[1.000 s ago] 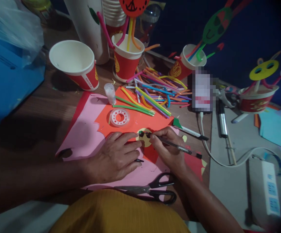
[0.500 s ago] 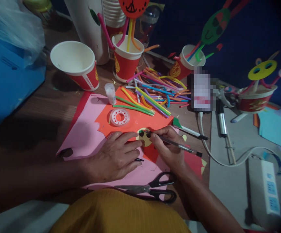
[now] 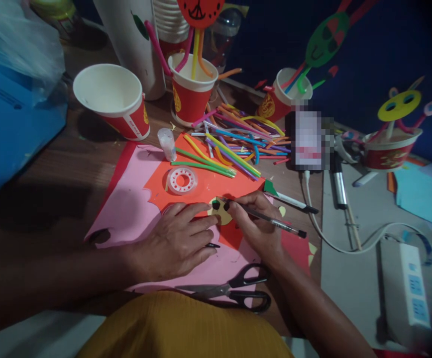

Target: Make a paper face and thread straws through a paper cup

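Seemingly unfinished, the yellow disc (image 3: 221, 216) on the orange paper (image 3: 212, 187) bears two dark patches (image 3: 216, 205), its lower part bare; the right hand (image 3: 260, 229) grips a pen (image 3: 285, 225), the left hand (image 3: 178, 241) lies spread, touching the disc

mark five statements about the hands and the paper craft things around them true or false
1. The right hand holds a dark pen. True.
2. The left hand grips the scissors. False: the left hand is spread on the pink sheet; the scissors lie nearer the person's body.
3. The pale yellow disc bears dark marks. True.
4. The tape roll sits inside a paper cup. False: it lies on the orange sheet.
5. Coloured straws lie beyond the disc. True.
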Motion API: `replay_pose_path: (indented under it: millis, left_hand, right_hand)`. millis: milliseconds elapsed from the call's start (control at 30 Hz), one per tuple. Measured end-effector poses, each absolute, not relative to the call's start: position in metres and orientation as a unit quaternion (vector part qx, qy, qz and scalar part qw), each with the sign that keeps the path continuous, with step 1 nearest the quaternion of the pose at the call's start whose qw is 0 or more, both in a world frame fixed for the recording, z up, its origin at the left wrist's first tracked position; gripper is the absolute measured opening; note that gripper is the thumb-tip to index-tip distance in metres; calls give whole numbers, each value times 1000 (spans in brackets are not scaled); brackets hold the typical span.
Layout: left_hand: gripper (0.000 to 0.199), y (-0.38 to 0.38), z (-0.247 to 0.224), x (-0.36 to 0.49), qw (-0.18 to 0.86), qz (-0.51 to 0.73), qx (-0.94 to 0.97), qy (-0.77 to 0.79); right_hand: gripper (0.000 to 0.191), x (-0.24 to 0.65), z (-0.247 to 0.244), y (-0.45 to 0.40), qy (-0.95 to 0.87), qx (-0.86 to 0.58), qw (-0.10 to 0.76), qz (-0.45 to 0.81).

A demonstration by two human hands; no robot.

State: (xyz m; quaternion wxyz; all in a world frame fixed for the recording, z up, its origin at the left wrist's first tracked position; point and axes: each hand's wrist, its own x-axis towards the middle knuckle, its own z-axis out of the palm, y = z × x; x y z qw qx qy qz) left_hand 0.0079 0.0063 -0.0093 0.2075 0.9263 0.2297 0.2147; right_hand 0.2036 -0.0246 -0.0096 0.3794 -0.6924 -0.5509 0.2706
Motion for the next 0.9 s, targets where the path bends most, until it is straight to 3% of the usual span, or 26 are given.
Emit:
replay_pose_path:
  millis: [900]
  left_hand:
    - [12,7,-9,8,215,214,925,228]
  right_hand:
    - [9,206,-8,-29,-581,-678,366,262]
